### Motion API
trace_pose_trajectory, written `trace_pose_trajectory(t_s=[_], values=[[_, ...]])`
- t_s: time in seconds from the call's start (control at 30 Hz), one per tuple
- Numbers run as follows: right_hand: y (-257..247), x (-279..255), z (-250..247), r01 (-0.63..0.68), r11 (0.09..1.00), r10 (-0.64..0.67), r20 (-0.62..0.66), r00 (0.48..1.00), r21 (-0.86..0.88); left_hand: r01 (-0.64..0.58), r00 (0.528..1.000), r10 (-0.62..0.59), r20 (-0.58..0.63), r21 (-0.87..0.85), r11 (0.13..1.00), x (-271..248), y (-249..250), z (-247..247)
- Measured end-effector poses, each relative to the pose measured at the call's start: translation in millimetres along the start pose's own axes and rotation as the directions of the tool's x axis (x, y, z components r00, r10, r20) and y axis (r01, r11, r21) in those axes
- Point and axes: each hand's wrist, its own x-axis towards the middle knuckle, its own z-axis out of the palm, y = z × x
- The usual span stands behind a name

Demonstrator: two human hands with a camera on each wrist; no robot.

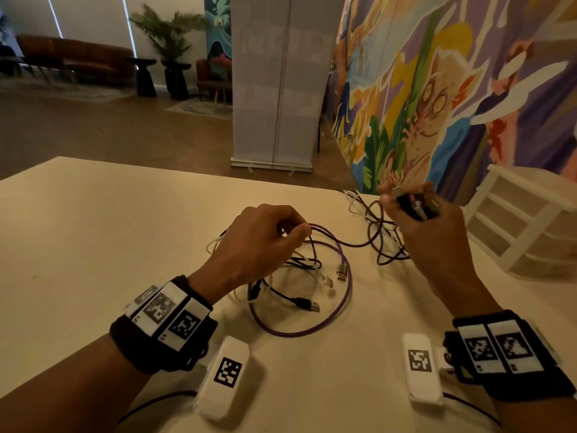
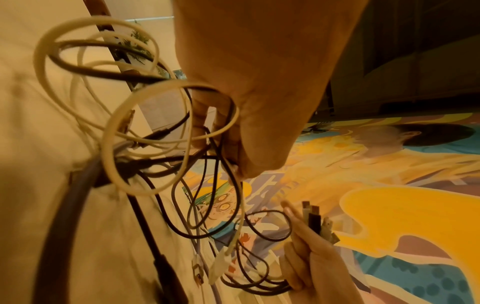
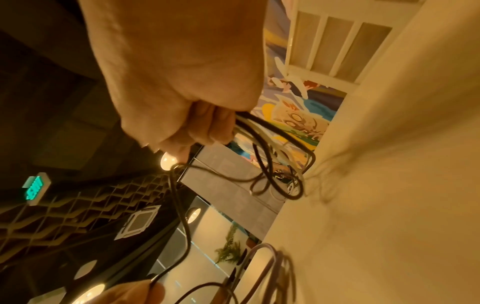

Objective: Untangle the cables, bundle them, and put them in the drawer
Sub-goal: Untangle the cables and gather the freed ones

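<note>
Beside table [image 1: 93, 229] tangle, drawer unit [image 1: 524, 223]; hands grip cables [image 1: 299, 276].

**Cables part-gathered, drawer unit at the desk's right edge**

The cables [image 1: 299, 276] are a loose tangle of purple, black and white leads spread on the desk [image 1: 93, 229]. A large purple loop [image 1: 312, 326] lies nearest, with two metal USB plugs [image 1: 342, 271] resting inside it. Several plug ends [image 1: 415, 204] are bunched together and raised off the desk, strands trailing down in loops. The drawer unit [image 1: 524, 223], white-framed with translucent drawers, stands at the right, its drawers closed.
</note>
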Motion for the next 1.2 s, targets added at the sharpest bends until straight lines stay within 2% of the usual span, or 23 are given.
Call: trace_pose_trajectory(t_s=[0.03,0.1,0.2,0.3,0.37,0.47,0.53,0.67,0.7,0.73,0.8,0.87,0.9,0.93,1.0,1.03,1.1,1.13,1.17,1.2], values=[[-4.2,-2.8,2.0,0.068,0.997,-0.065,0.088,0.994,-0.035,0.006,1.0,-0.006,-0.003,0.007,1.0,-0.1,0.0,0.0],[-10.3,-7.1,5.1,0.191,0.977,-0.16,0.27,0.95,-0.093,0.012,1.0,-0.011,-0.019,0.013,1.0,0.4,-0.9,0.3],[-10.5,-11.4,10.1,0.23,0.957,-0.122,0.474,0.872,-0.177,-0.007,0.999,0.006,-0.034,-0.02,1.0,0.5,-0.5,0.3],[-10.5,-14.1,12.2,0.184,0.95,-0.043,0.478,0.877,-0.251,-0.067,0.997,0.065,-0.032,-0.075,0.995,-1.0,3.2,-0.5],[-10.4,-14.4,11.6,0.165,0.952,-0.031,0.454,0.89,-0.259,-0.109,0.994,0.107,-0.027,-0.105,0.988,-2.3,4.8,-0.4],[-8.9,-14.8,11.6,0.158,0.957,-0.028,0.468,0.883,-0.242,-0.136,0.991,0.135,-0.014,-0.132,0.982,-3.6,3.9,-0.8],[-8.0,-13.7,9.7,0.168,0.959,-0.03,0.508,0.861,-0.228,-0.141,0.99,0.141,-0.007,-0.143,0.98,-3.5,3.0,-1.1],[-9.1,-11.6,2.2,0.29,0.915,-0.052,0.632,0.773,-0.279,-0.136,0.988,0.145,0.044,-0.158,0.978,-3.0,1.4,-1.6],[-8.7,-10.6,1.0,0.304,0.914,-0.069,0.635,0.769,-0.269,-0.118,0.991,0.127,0.05,-0.156,0.981,-2.5,0.8,-1.8],[-8.8,-9.1,-0.6,0.307,0.921,-0.1,0.615,0.782,-0.241,-0.083,0.995,0.091,0.046,-0.159,0.984,-1.7,0.9,-2.7],[-14.5,-6.5,-2.5,0.254,0.953,-0.142,0.491,0.859,-0.168,0.017,1.0,-0.014,0.015,-0.208,0.978,1.1,0.9,-7.1],[-23.4,-4.3,-6.5,0.098,0.994,-0.078,0.34,0.937,-0.042,0.107,0.994,-0.111,0.004,-0.295,0.95,2.6,-1.0,-13.5],[-27.2,-2.7,-10.5,-0.013,0.998,-0.01,0.319,0.948,0.067,0.133,0.991,-0.137,0.011,-0.326,0.936,2.9,-2.4,-16.6],[-30.3,-0.8,-16.0,-0.125,0.976,0.052,0.366,0.929,0.179,0.143,0.989,-0.146,0.018,-0.34,0.929,2.5,-4.5,-18.7],[-34.7,4.7,-27.3,-0.266,0.931,0.08,0.572,0.817,0.25,0.131,0.991,-0.128,0.03,-0.333,0.934,0.7,-7.5,-20.1],[-36.7,9.0,-31.2,-0.281,0.941,0.085,0.673,0.735,0.188,0.122,0.993,-0.115,0.04,-0.316,0.941,0.7,-8.6,-19.3],[-37.0,20.0,-34.2,-0.263,0.965,0.142,0.832,0.537,0.006,0.113,0.993,-0.101,0.057,-0.276,0.954,1.4,-10.2,-16.7],[-37.2,28.4,-33.8,-0.272,0.961,0.178,0.864,0.471,-0.05,0.109,0.994,-0.099,0.054,-0.264,0.958,2.4,-11.3,-15.9],[-38.3,38.7,-31.3,-0.308,0.95,0.191,0.867,0.46,-0.046,0.11,0.994,-0.101,0.047,-0.263,0.959,3.3,-12.6,-15.8],[-36.7,52.7,-28.7,-0.364,0.931,0.2,0.822,0.534,0.01,0.113,0.994,-0.107,0.037,-0.272,0.956,4.1,-14.0,-16.0]])
